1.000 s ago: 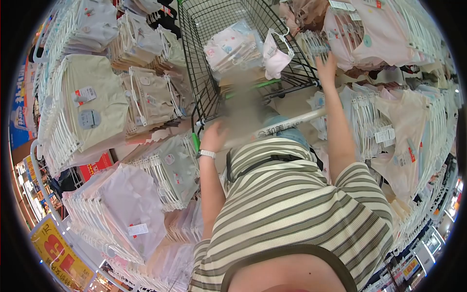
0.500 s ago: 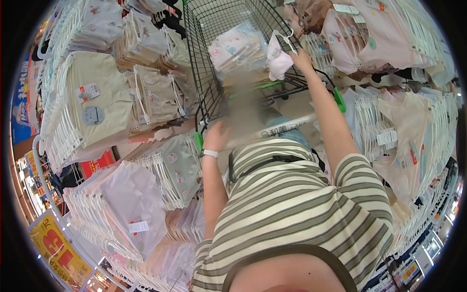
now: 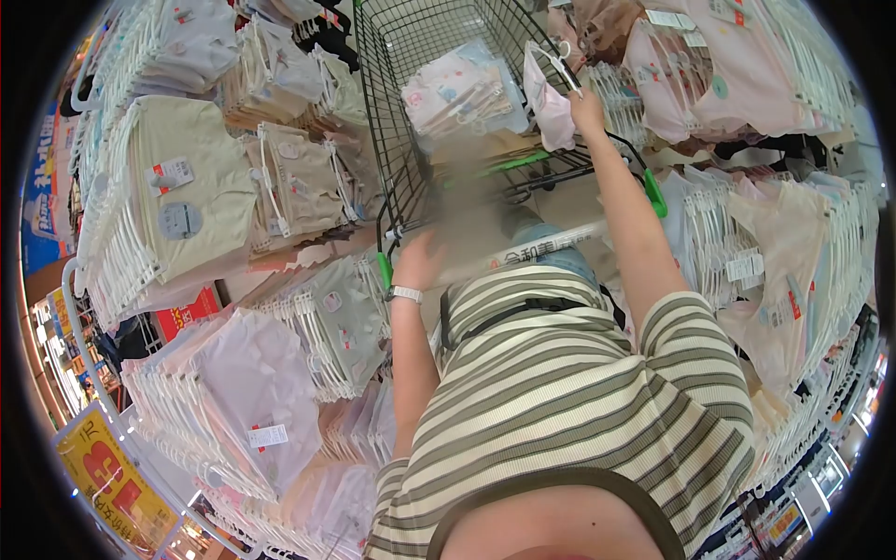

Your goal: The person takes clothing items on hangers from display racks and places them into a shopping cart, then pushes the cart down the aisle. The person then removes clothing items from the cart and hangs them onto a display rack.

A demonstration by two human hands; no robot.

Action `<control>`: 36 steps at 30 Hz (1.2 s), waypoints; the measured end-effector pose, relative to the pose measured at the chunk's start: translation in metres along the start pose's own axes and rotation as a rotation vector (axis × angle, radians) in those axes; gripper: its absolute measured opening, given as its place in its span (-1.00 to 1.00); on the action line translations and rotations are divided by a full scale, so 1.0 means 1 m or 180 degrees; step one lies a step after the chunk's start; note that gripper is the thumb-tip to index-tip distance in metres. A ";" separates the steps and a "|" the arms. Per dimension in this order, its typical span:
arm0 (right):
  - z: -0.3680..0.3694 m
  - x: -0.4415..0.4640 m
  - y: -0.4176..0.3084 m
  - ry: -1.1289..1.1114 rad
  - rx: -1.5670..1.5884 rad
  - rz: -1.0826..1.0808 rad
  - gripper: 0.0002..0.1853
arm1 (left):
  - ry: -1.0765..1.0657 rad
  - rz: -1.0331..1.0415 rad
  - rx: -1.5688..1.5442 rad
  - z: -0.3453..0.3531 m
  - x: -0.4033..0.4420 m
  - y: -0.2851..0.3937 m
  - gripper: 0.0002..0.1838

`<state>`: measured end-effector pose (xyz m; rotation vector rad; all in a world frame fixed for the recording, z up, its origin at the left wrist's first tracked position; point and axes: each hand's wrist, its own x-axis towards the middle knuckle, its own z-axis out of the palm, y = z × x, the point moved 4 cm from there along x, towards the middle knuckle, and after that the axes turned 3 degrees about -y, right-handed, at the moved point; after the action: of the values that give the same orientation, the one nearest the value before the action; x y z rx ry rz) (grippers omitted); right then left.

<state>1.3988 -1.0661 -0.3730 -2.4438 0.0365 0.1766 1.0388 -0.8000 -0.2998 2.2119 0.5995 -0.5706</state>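
Right grip [image 3: 586, 114] closed on the pale pink garment [image 3: 553, 110] near its white hanger's [image 3: 557, 62] end, over the cart's [image 3: 420, 37] right side, presumably so fabric hangs uncrumpled; left grip [image 3: 420, 259] beside the handlebar [image 3: 546, 246], closure indeterminable through blur.

Consists of a black wire shopping cart [image 3: 401, 42] with green corner trim [image 3: 655, 192] and a pale, lettered handlebar [image 3: 546, 247]. Carries, inside the basket, a pile of pale printed garments [image 3: 450, 91], mixed with whitish hangers, above something tan [image 3: 485, 154], partly blurred.

Blue poster [image 3: 45, 201] far left, yellow sign [image 3: 114, 481] below
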 end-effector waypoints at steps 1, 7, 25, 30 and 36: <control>-0.007 -0.004 -0.004 0.0090 0.0071 -0.0182 -0.67 | 0.0069 0.0039 0.0010 -0.001 -0.001 0.001 -0.47; -0.091 -0.032 -0.024 0.0320 0.0640 -0.0852 -0.71 | 0.0149 0.0194 -0.0082 -0.008 -0.007 0.014 -0.49; -0.182 -0.026 0.082 0.1600 0.0108 -0.0856 -0.67 | 0.0076 0.0198 -0.0187 -0.005 -0.005 0.008 -0.54; -0.179 -0.015 0.097 0.1488 0.0168 -0.0368 -0.65 | 0.0118 0.0218 -0.0183 -0.005 -0.004 0.007 -0.54; -0.172 0.003 0.119 0.1565 0.0063 -0.0417 -0.66 | 0.0078 0.0206 -0.0152 -0.005 -0.003 0.006 -0.51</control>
<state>1.4138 -1.2671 -0.3180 -2.4025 0.0933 -0.4811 1.0411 -0.8009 -0.2915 2.1878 0.5467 -0.4916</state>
